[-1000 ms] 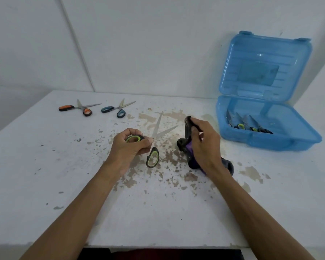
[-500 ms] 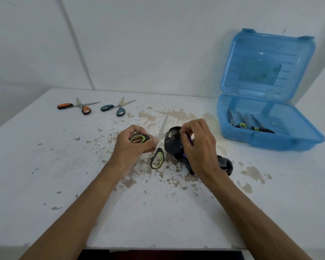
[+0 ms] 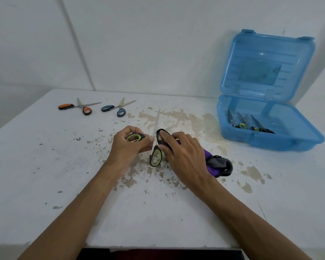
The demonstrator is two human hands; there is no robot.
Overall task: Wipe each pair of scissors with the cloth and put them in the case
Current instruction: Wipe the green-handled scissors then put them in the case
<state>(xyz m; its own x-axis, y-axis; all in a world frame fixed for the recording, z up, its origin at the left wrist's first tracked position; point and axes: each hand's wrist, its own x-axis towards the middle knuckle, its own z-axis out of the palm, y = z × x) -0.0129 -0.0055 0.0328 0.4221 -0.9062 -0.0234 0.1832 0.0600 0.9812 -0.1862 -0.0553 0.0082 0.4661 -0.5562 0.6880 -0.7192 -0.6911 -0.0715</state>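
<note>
Green-handled scissors lie spread open at the table's middle, blades pointing away from me. My left hand grips their upper handle ring. My right hand holds a black and purple cloth and presses its front end against the scissors near the pivot. Orange-handled scissors and blue-handled scissors lie at the far left. The open blue case stands at the right, with several scissors lying inside.
The white table has worn, brownish patches around the middle. White walls close it off behind and at the right. The case lid stands upright against the wall.
My right hand has brought the cloth leftward and down onto the green-handled scissors near the pivot. My left hand has kept hold of the handle.
</note>
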